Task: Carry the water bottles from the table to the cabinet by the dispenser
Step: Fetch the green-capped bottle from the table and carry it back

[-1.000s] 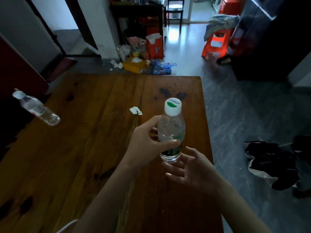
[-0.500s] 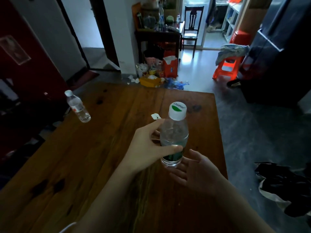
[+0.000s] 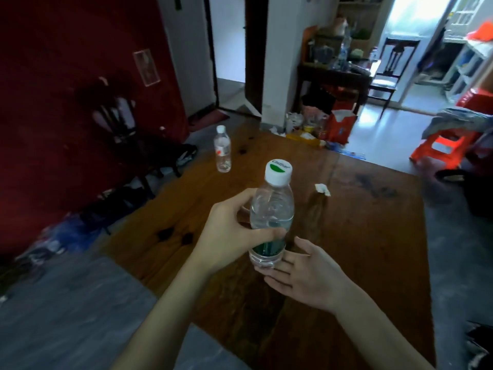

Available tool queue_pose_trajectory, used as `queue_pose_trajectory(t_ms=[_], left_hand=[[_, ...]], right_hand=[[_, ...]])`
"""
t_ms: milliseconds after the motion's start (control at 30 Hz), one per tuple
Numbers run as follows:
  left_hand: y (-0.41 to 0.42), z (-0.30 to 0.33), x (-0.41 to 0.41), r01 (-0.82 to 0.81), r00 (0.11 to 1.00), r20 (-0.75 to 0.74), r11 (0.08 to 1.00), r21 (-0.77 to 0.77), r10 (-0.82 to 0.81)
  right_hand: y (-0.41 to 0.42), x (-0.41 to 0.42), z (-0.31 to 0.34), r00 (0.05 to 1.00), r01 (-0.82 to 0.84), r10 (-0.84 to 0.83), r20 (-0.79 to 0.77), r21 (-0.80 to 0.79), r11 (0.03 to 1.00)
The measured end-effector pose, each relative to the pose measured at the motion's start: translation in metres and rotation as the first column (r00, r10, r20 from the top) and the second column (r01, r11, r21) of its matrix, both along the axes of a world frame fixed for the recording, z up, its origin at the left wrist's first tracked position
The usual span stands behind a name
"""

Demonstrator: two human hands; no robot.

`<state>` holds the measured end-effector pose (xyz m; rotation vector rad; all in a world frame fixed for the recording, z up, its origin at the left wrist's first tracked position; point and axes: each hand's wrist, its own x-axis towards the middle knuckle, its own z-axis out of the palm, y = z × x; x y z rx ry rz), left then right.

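A clear water bottle (image 3: 272,206) with a white cap and a green label stands upright in the air over the wooden table (image 3: 360,249). My left hand (image 3: 229,236) is wrapped around its middle. My right hand (image 3: 306,273) lies palm up just under the bottle's base, fingers spread, its fingertips touching the bottom. A second clear bottle (image 3: 222,149) with a white cap and a red mark on its label stands upright near the table's far left corner.
A crumpled scrap of white paper (image 3: 322,189) lies on the table beyond the held bottle. A dark chair (image 3: 128,134) stands by the red wall on the left. Bags and boxes (image 3: 320,126) sit on the floor past the table; an orange stool (image 3: 442,148) is at the right.
The view has swung to the left and lifted, so the far bottle now sits nearer the middle. Both hands and the held bottle keep the same pose; the right fingertips have closed up to the base.
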<state>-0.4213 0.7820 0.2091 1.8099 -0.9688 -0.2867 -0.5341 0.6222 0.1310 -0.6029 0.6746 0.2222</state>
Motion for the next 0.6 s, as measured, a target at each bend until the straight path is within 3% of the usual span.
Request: queue_pose_trajectory(t_ms=[333,600], left_hand=[[0.109,0.008,0.008,-0.329,0.944,0.013,0.943,-0.045,0.33],[0.171,0.008,-0.013,-0.631,0.776,-0.025,0.776,-0.01,0.631]], right_hand=[[0.083,0.056,0.023,0.939,-0.344,0.343,-0.018,-0.05,0.938],[0.141,0.101,0.022,0.792,-0.61,0.609,-0.037,-0.058,0.79]])
